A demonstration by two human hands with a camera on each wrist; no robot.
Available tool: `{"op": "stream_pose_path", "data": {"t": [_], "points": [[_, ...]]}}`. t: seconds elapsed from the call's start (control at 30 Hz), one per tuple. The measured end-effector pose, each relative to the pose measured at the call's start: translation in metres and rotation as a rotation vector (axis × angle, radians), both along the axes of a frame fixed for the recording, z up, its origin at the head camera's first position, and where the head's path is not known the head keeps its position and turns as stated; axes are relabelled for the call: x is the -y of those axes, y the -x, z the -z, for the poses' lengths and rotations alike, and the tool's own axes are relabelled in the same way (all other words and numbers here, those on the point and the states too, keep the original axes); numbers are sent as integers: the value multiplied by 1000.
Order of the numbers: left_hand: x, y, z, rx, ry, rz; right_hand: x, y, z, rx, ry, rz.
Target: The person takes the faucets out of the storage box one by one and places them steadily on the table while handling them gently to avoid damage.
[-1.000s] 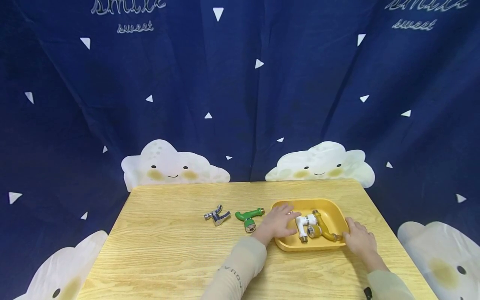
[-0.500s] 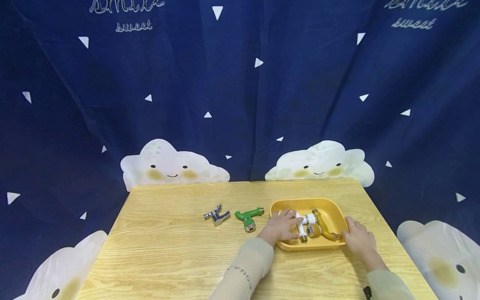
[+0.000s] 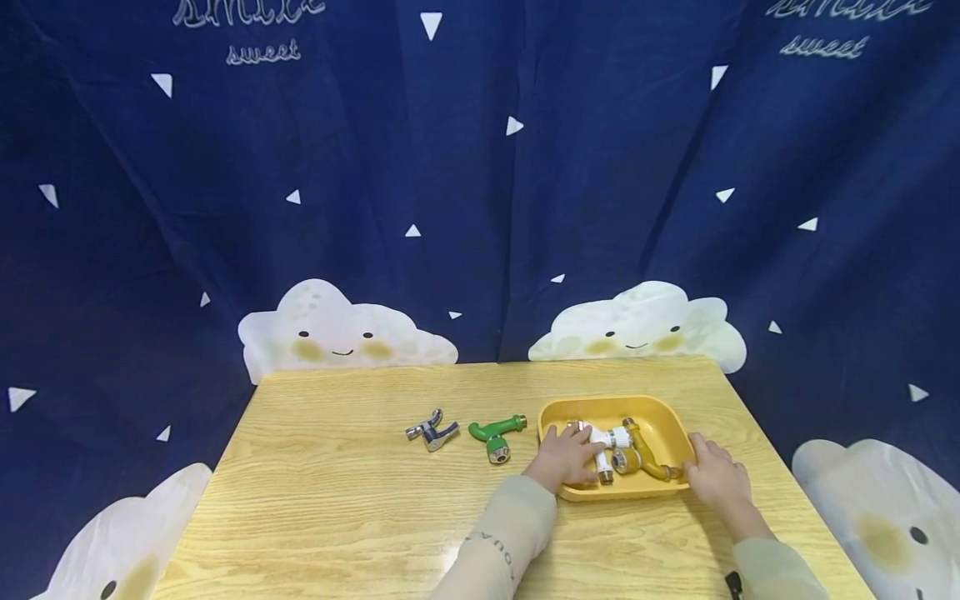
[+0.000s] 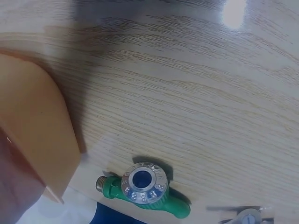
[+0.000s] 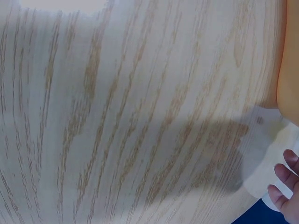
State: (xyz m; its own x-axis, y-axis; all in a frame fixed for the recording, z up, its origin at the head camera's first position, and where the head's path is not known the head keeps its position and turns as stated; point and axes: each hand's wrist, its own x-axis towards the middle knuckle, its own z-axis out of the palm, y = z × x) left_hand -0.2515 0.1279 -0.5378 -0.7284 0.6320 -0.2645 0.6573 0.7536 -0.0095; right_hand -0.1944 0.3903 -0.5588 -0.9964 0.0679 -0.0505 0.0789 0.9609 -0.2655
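Observation:
A yellow plastic basin (image 3: pixel 652 406) stands on the table and holds a white tap (image 3: pixel 619 437) and a mustard-yellow tap (image 3: pixel 649 457). My left hand (image 3: pixel 564 458) reaches over the basin's left end, fingers spread, fingertips overlapping the white tap and hiding part of it. At the opposite end, my right hand (image 3: pixel 722 475) holds the basin's rim with the thumb at the edge. Its fingertips (image 5: pixel 279 193) show just beyond the basin's wall (image 5: pixel 290 60) in the right wrist view.
Left of the basin lies a green tap (image 3: pixel 495 437), its knob showing large in the left wrist view. Further left is a chrome tap (image 3: pixel 432 432). A dark blue curtain (image 3: pixel 480 167) hangs behind the wooden table (image 3: pixel 330 483).
My left hand has shifted slightly down and to the right, uncovering more of the white tap's upper end. The right hand stays at the rim. The taps on the table have not moved.

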Motion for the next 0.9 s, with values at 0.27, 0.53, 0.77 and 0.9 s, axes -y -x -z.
{"op": "stream_pose_path", "data": {"t": [0.27,0.53,0.77,0.9], "points": [[-2,-3,1,-22,33,-12,2,0,0,8,2,4],[-5,-3,3,-43,71,-9,1,0,-1,2,1,4],[-9,-3,9,-82,78,-13,2,0,-3,8,6,8],[-10,-4,9,-103,93,-15,1,0,-3,8,4,6]]}}
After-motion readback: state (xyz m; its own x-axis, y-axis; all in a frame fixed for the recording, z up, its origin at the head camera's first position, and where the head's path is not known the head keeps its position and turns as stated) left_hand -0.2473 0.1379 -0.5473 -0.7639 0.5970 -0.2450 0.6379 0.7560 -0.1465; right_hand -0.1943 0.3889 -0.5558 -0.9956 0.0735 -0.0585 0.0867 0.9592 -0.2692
